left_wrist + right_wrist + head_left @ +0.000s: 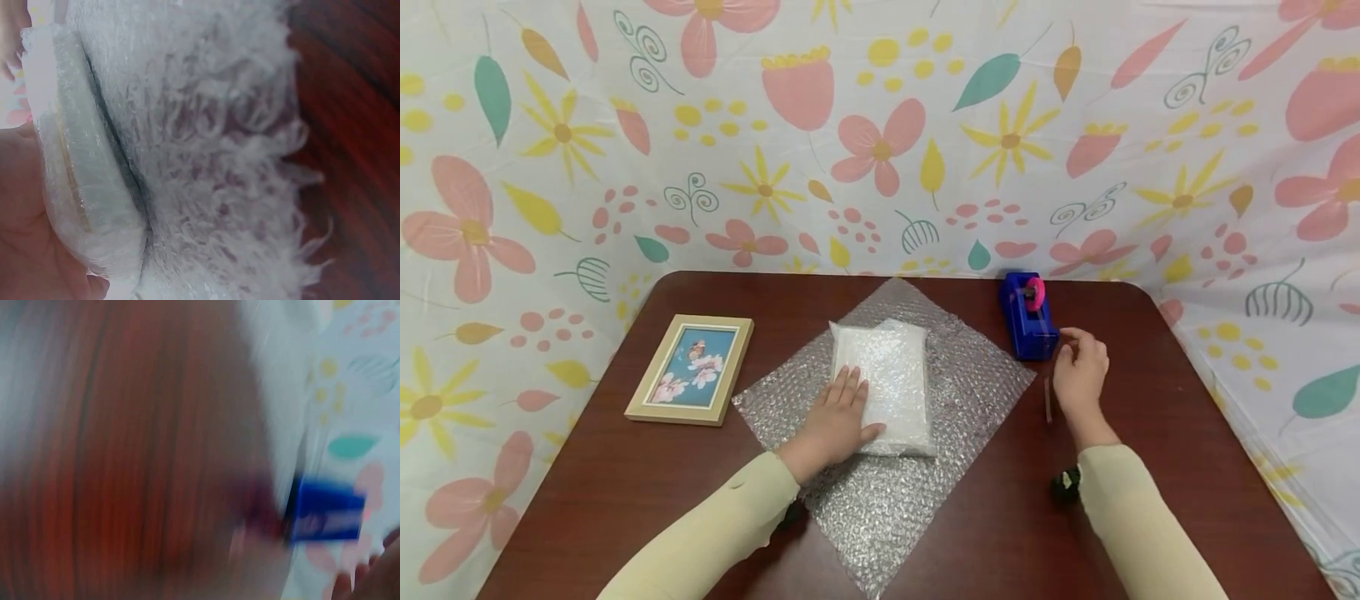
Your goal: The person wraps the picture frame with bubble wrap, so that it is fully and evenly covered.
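A flat rectangular package wrapped in bubble wrap lies on a larger sheet of bubble wrap, which is turned cornerwise. My left hand rests on the package's left side with its fingers extended. In the left wrist view, the palm lies against the package, whose pale edge shows through the wrap. My right hand is beside the front end of a blue tape dispenser, fingers bent loosely and thumb apart from them. Blur in the right wrist view hides any contact with the dispenser.
A gold picture frame with a blossom picture lies left of the bubble wrap. A pink roll sits in the dispenser. The brown table meets a flower-patterned cloth behind it.
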`<state>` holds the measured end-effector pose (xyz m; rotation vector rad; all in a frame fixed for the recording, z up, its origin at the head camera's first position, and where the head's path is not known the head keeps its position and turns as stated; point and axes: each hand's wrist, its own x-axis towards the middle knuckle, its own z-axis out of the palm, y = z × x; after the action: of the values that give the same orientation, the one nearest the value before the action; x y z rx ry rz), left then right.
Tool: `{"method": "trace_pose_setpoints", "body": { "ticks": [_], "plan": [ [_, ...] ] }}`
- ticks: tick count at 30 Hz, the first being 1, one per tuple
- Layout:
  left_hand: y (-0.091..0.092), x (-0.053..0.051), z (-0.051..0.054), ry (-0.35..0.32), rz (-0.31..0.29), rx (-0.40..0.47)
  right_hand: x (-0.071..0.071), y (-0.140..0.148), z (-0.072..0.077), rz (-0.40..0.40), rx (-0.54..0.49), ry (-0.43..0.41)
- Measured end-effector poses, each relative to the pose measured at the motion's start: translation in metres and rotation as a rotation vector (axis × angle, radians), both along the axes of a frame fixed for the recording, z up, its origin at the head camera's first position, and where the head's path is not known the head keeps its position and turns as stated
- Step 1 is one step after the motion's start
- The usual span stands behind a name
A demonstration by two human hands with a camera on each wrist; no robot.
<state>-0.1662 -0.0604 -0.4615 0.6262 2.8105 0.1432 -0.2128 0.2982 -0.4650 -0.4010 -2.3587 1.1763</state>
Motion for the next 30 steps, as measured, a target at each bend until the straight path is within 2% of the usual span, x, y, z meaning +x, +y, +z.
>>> {"method": "trace_pose_setpoints", "body": {
  "ticks": [3,5,7,10,12,15,17,21,25,28,30],
  "plan": [
    [-0.001,0.000,0.000,0.005,0.000,-0.003,-0.002,0.021,-0.002,0.173,0.231,-0.091],
    [-0.003,0.000,0.000,0.010,0.002,0.005,-0.004,0.029,-0.001,0.248,0.336,-0.154],
    [-0.004,0.000,0.001,0.011,0.003,0.008,-0.005,0.035,0.000,0.284,0.397,-0.190],
    [-0.005,0.000,0.001,0.015,0.005,0.016,-0.008,0.039,0.003,0.335,0.400,-0.207],
    [-0.005,-0.001,0.001,0.012,0.007,0.016,-0.011,0.043,0.006,0.389,0.324,-0.266],
    [-0.005,-0.002,0.000,0.012,0.005,0.011,-0.015,0.049,0.008,0.450,0.138,-0.364],
    [-0.004,-0.002,-0.001,0.012,0.005,0.009,-0.016,0.053,0.007,0.460,0.001,-0.424],
    [-0.001,-0.001,-0.003,0.021,0.002,-0.004,-0.018,0.055,0.000,0.438,-0.228,-0.387],
    [0.000,0.001,-0.005,0.023,-0.006,-0.004,-0.018,0.055,-0.006,0.367,-0.432,-0.362],
    [0.000,0.001,-0.005,0.024,-0.002,0.009,-0.018,0.055,-0.006,0.334,-0.559,-0.383],
    [-0.001,0.001,-0.005,0.029,0.005,0.019,-0.019,0.055,-0.004,0.344,-0.619,-0.414]
  ]
}}
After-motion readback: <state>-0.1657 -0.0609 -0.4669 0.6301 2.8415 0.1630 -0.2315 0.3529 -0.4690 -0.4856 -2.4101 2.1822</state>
